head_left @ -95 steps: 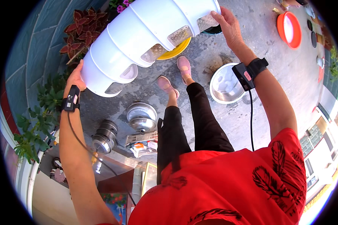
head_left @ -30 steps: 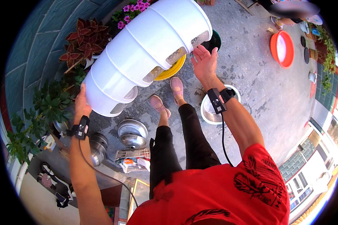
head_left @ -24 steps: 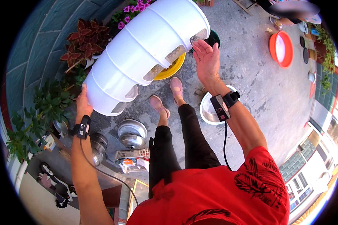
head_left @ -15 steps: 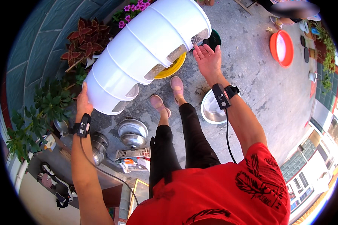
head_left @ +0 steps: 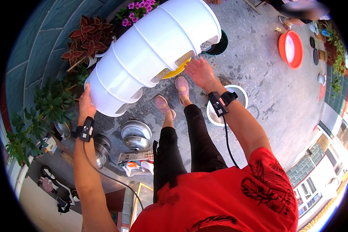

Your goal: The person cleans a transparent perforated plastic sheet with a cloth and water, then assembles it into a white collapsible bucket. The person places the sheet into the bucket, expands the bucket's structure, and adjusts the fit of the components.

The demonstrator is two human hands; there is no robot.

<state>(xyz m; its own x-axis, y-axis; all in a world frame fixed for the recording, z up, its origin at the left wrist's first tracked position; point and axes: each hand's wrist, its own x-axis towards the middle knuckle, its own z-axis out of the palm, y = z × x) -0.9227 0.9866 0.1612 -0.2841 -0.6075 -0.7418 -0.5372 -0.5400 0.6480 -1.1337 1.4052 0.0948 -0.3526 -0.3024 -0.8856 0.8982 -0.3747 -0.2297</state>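
Note:
A long white plastic tiered storage unit [head_left: 143, 54] lies slanted across the upper left, ridged between its tiers. Openings along its near side show a speckled inside. At its lower left end my left hand [head_left: 86, 101] grips the edge, thumb on the outer wall and the other fingers mostly hidden. My right hand [head_left: 200, 72] is open, fingers stretched out toward the openings. Whether its fingertips touch the unit I cannot tell. Partly covered by the unit, a yellow basin [head_left: 177, 71] sits on the ground beyond my feet.
A white basin [head_left: 239, 94] stands below my right wrist, a dark green tub [head_left: 220, 44] beyond the unit. Metal bowls [head_left: 136, 135] and a small crate [head_left: 137, 156] lie left of my legs. Potted plants [head_left: 91, 36] line the left wall. A red basin [head_left: 290, 50] is far right.
My right hand has moved left and a little nearer to me, along the unit's openings. The unit has shifted slightly, uncovering more of the green tub and covering more of the yellow basin.

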